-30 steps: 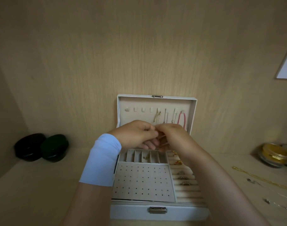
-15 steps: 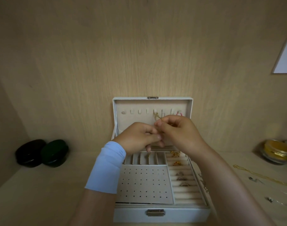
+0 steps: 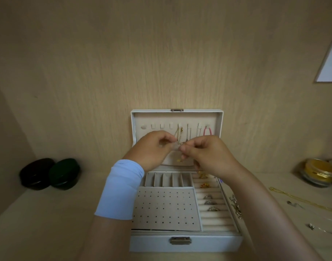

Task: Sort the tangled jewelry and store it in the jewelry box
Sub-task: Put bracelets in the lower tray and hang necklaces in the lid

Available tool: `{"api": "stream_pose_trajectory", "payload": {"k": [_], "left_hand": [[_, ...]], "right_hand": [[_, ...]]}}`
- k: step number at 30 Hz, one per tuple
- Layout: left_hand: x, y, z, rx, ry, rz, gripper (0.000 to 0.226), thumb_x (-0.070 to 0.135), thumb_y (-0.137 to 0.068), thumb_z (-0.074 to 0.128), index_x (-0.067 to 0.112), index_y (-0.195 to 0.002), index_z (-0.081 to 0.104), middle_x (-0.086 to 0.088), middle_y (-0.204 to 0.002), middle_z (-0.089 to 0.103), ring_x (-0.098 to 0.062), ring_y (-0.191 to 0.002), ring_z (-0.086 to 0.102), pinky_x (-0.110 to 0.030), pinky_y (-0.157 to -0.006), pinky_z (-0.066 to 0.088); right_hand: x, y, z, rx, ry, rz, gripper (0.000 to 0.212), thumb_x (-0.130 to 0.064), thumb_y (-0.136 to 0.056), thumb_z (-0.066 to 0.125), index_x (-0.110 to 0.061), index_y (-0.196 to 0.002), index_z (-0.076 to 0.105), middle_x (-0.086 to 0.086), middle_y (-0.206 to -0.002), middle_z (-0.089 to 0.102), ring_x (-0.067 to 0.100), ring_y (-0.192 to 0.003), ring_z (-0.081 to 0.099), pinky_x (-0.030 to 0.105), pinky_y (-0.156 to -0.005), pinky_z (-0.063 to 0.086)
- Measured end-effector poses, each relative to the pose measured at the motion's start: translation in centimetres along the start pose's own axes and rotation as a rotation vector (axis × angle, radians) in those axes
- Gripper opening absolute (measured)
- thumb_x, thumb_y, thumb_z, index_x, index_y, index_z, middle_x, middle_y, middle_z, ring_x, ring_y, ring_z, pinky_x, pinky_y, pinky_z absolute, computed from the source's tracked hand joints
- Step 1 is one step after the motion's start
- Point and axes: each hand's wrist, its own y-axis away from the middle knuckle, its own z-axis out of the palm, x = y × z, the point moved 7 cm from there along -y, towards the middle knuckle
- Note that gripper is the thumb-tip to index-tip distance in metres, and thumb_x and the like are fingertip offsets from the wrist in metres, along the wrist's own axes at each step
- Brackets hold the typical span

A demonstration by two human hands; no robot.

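L hand (image 3: 154,147) & R hand (image 3: 208,155), fingers curled, pinch a thin gold chain (image 3: 180,144) btwn them, in front of the upright lid (image 3: 152,117) of the white rectangular jewelry box (image 3: 152,243). Beige velvety lining; metal rings (image 3: 208,202) in padded rolls.

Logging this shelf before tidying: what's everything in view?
jewelry box: one, white, open, centre
hanging chains: several, gold, silver, one pink, lid hooks
rings: three, silver, right ring rolls
gold pieces: two, gold, rolls behind the rings
round cases: two, black and dark green, left
jar: one, clear with gold contents, right
loose jewelry: several, gold and silver, shelf right
white sheet: one, wall, upper right
thin chain: one, gold, between both grips
left grip: wristband pale blue, pinches thin chain
right grip: bare, pinches thin chain
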Motion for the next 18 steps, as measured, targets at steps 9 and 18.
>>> {"api": "stream_pose_trajectory", "payload": {"k": [9, 18], "left_hand": [[-0.9, 0.2, 2.2, -0.165, -0.487, -0.110, 0.035, 0.036, -0.098, 0.050, 0.029, -0.132, 0.056, -0.001, -0.133, 0.046, -0.024, -0.114, 0.056, -0.040, -0.097, 0.048], [-0.9, 0.4, 1.5, -0.152, -0.397, -0.122, 0.021, 0.032, -0.091, 0.059, 0.031, -0.110, 0.068, 0.004, -0.115, 0.062, -0.018, -0.103, 0.060, -0.032, -0.092, 0.051]], "right_hand": [[-2.8, -2.3, -1.0, 0.026, 0.250, -0.076, 0.020, -0.024, -0.095, 0.068, -0.013, -0.079, 0.075, -0.011, -0.047, 0.059, 0.006, -0.043, 0.052, 0.015, -0.045, 0.040], [-2.0, -3.8, 1.1, -0.058, 0.669, -0.114, 0.015, -0.024, -0.085, 0.073, -0.031, -0.072, 0.076, -0.018, -0.068, 0.068, -0.004, -0.070, 0.062, 0.025, -0.070, 0.052]]}}
